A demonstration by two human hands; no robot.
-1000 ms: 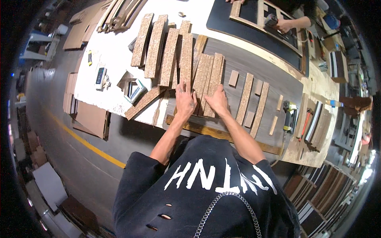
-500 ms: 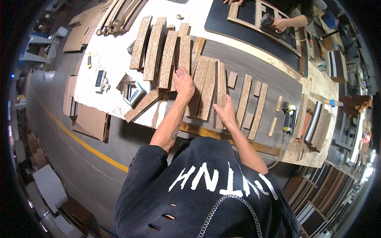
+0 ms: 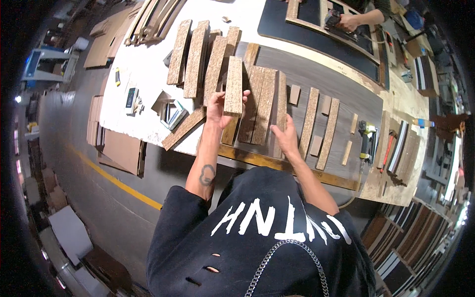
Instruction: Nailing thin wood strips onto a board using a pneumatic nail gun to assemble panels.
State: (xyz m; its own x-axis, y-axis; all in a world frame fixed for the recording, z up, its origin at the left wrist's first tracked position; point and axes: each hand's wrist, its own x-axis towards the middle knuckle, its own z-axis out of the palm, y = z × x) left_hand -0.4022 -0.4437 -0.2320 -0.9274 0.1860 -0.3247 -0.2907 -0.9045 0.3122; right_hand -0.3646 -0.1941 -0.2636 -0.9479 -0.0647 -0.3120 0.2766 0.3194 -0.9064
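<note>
The person's left hand [image 3: 217, 106] grips a short particleboard strip [image 3: 233, 86], fingers wrapped round its lower end, and holds it lifted above the dark panel [image 3: 316, 79] that covers the right half of the workbench. The right hand [image 3: 286, 138] lies flat and spread, palm down, on a group of strips [image 3: 262, 106] lying side by side on the near-left part of that panel; it holds nothing.

Judging from how the pieces lie, the work of laying out strips seems to be somewhere in the middle. On the dark panel, beside the pressed group, two long strips [image 3: 319, 123] already lie apart from each other, with several small blocks [image 3: 316, 146] scattered between and beyond them. Off the panel's left edge, on the white board [image 3: 143, 79], more long strips [image 3: 195, 57] wait in a loose row, and one strip [image 3: 184, 128] lies slanted near the bench's front edge beside a small open box [image 3: 170, 111]. The lifted strip is not yet set down, and the waiting row suggests more pieces remain to be placed.

Whether the pressed strips are fastened or only loose cannot be told from this bent, distant view. Beyond the panel's far edge, another person's hand [image 3: 349, 21] works a tool on a wooden frame [image 3: 307, 20].
</note>
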